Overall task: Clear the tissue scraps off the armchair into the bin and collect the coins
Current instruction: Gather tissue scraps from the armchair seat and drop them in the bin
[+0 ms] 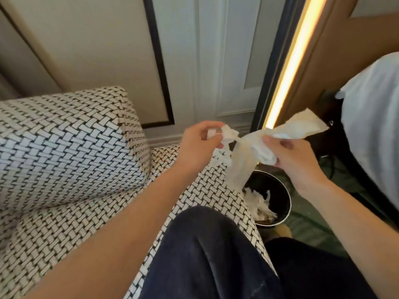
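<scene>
A tissue strip (250, 145) is stretched sideways, rising rightward, pinched by the left hand (198, 145) and gripped by the right hand (291, 162).

The armchair (64, 147) is covered in a black-and-white basket-weave pattern, white bricks outlined in black, with a finer black key-like pattern along its edge band. The tissue (239, 167) is white, shading to cream. The bin (278, 190) is black inside with a pale rim, and the scraps (259, 203) in it are white. The trousers (205, 255) are plain dark navy. The wall (86, 50) is cream with a black frame (158, 61); the door (216, 61) is white. The light strip (295, 61) glows warm yellow beside a brown panel (336, 50). The floor (313, 223) is dark green.
</scene>
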The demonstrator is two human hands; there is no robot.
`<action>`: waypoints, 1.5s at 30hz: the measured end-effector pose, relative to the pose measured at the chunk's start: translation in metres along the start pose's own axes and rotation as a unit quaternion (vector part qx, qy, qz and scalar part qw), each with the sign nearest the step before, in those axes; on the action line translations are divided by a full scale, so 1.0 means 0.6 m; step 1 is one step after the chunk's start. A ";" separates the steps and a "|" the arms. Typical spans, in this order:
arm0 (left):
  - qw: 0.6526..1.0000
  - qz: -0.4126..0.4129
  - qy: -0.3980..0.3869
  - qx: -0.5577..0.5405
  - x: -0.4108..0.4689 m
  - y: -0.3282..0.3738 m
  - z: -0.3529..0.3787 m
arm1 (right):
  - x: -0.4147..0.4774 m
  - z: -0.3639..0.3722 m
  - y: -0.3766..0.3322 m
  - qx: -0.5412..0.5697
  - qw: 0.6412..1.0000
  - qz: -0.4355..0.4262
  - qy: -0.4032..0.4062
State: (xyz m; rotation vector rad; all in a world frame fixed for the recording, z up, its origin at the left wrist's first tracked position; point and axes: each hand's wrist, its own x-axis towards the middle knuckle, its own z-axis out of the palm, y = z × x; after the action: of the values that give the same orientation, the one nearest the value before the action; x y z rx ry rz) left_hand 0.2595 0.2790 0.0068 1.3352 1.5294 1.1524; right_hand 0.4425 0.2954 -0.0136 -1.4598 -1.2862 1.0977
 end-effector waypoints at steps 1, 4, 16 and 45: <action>1.000 -0.015 -0.018 0.001 0.016 -0.008 0.028 | 0.016 -0.016 0.019 0.001 1.000 0.013 0.013; 0.994 -0.084 -0.064 -0.029 0.060 -0.036 0.113 | 0.056 -0.054 0.080 -0.003 0.996 0.064 0.058; 0.942 -0.226 -0.239 0.069 0.118 -0.130 0.283 | 0.113 -0.089 0.300 0.057 0.949 0.271 0.148; 0.959 -0.144 -0.212 0.118 0.069 -0.067 0.127 | 0.082 -0.042 0.131 0.204 0.935 0.288 -0.021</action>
State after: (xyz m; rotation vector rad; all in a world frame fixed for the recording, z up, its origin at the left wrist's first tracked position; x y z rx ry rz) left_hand 0.3153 0.3287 -0.0529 1.3505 1.5036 0.4744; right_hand 0.4881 0.3366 -0.0877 -1.5224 -0.5930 1.6691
